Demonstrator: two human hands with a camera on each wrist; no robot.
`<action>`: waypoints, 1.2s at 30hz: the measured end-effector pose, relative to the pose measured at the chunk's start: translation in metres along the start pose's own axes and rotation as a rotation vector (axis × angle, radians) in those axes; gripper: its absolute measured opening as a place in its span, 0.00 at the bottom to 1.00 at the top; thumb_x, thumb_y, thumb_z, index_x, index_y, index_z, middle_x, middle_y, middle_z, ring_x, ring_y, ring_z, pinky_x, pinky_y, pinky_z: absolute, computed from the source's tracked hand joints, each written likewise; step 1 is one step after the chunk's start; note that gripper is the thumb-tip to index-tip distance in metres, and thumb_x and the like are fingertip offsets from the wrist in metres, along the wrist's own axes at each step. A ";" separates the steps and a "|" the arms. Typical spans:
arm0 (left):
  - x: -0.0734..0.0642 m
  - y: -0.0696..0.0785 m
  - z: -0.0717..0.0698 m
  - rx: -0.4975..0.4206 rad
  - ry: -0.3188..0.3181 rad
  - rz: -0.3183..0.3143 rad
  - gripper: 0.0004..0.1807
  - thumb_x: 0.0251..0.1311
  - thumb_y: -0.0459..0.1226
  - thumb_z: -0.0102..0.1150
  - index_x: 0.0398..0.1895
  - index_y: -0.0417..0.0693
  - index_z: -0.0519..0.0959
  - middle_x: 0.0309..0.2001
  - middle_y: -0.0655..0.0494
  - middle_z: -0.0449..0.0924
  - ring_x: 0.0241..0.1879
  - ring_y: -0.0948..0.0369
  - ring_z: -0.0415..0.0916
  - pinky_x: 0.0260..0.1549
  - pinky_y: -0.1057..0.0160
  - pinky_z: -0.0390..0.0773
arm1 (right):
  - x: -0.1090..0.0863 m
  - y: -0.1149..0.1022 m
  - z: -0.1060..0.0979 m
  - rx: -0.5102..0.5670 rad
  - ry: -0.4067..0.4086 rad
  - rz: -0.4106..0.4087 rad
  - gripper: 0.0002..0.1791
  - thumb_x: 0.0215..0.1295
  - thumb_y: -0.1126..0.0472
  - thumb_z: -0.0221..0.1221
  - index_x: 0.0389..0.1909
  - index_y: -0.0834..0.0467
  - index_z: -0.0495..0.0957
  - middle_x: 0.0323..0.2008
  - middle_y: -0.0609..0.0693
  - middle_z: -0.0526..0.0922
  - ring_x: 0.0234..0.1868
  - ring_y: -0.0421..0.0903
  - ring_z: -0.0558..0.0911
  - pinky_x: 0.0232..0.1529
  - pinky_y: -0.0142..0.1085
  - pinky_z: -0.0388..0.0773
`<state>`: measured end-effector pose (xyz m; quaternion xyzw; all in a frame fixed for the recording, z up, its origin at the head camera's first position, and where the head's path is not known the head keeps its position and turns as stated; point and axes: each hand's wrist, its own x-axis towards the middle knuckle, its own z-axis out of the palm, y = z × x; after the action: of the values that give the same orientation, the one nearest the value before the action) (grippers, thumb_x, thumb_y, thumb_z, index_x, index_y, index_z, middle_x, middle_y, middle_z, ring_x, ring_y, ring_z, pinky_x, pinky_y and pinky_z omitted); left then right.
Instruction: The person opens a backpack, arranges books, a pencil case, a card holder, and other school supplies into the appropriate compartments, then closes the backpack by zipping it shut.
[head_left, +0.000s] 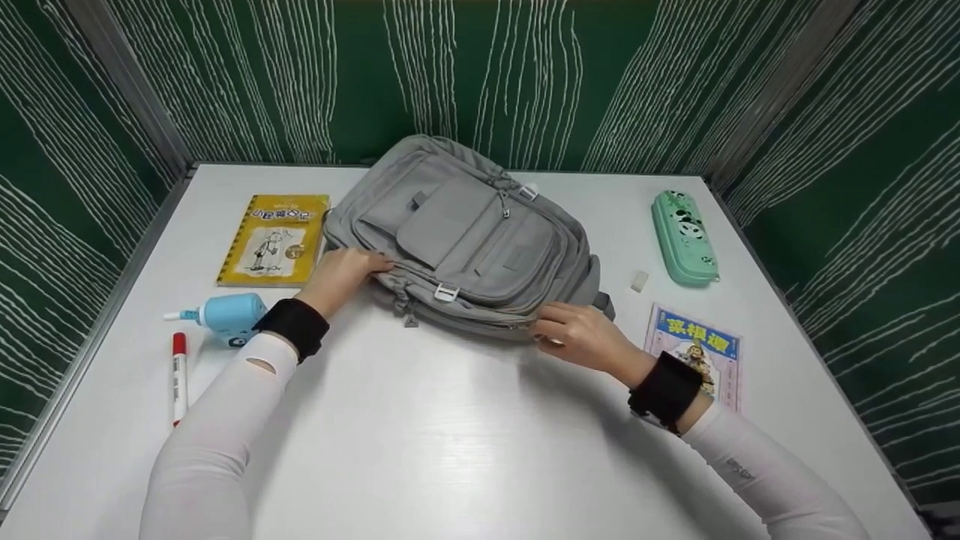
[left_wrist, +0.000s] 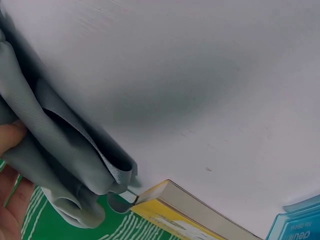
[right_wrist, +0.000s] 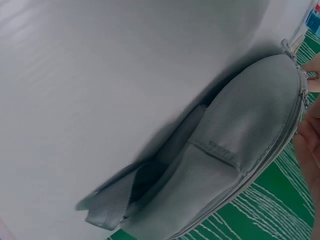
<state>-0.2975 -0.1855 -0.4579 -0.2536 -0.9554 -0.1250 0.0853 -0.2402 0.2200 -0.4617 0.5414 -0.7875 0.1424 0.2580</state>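
Observation:
A grey backpack [head_left: 480, 225] lies on the table with its front pockets facing up. At its near left edge, my left hand [head_left: 349, 274] grips the fabric; in the left wrist view the thumb [left_wrist: 11, 136] presses on a grey fold. My right hand [head_left: 581, 334] pinches the near right edge of the bag, along the zipper. The right wrist view has the fingers [right_wrist: 309, 142] beside the zipper track [right_wrist: 280, 146], and the side of the backpack [right_wrist: 250, 110] fills the middle. Exactly what sits between those fingertips is hidden.
Left of the bag are a yellow book [head_left: 274, 240], a blue panda-print bottle [head_left: 231, 315] and a red-capped marker [head_left: 180, 379]. On the right lie a green panda pencil case [head_left: 684, 240], a small eraser [head_left: 639, 281] and a pink-and-blue booklet [head_left: 697, 352], partly behind my right wrist.

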 end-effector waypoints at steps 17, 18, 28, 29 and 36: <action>-0.004 -0.001 -0.001 0.024 0.008 0.012 0.19 0.67 0.28 0.54 0.55 0.50 0.86 0.58 0.52 0.86 0.55 0.48 0.86 0.57 0.49 0.84 | -0.030 0.022 -0.011 0.216 0.077 0.241 0.16 0.44 0.78 0.73 0.33 0.60 0.83 0.33 0.51 0.85 0.32 0.44 0.86 0.35 0.25 0.83; -0.005 -0.001 -0.001 0.024 0.008 0.012 0.19 0.67 0.28 0.54 0.55 0.50 0.86 0.58 0.51 0.86 0.56 0.48 0.85 0.57 0.50 0.84 | -0.031 0.023 -0.011 0.227 0.081 0.257 0.16 0.45 0.78 0.74 0.33 0.60 0.83 0.33 0.51 0.85 0.32 0.45 0.86 0.36 0.23 0.83; -0.009 0.016 -0.008 -0.029 -0.063 0.012 0.23 0.62 0.26 0.64 0.62 0.42 0.81 0.64 0.44 0.81 0.63 0.44 0.80 0.67 0.46 0.77 | -0.034 0.027 -0.012 0.250 0.097 0.315 0.14 0.47 0.78 0.71 0.32 0.60 0.83 0.32 0.52 0.85 0.32 0.46 0.85 0.37 0.26 0.84; -0.010 0.020 -0.010 -0.035 -0.082 0.008 0.24 0.63 0.27 0.64 0.63 0.42 0.79 0.67 0.43 0.79 0.65 0.43 0.78 0.68 0.45 0.75 | -0.034 0.028 -0.012 0.255 0.103 0.316 0.14 0.47 0.79 0.70 0.32 0.60 0.83 0.32 0.52 0.85 0.32 0.46 0.85 0.38 0.24 0.83; -0.006 0.062 -0.012 -0.013 -0.173 0.102 0.29 0.64 0.37 0.67 0.69 0.45 0.75 0.70 0.39 0.74 0.68 0.40 0.73 0.72 0.42 0.71 | -0.034 0.029 -0.009 0.252 0.124 0.306 0.12 0.49 0.78 0.69 0.32 0.62 0.83 0.31 0.53 0.85 0.32 0.45 0.84 0.39 0.19 0.79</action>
<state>-0.2601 -0.1392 -0.4359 -0.3122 -0.9443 -0.1041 0.0072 -0.2551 0.2617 -0.4718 0.4336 -0.8191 0.3102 0.2116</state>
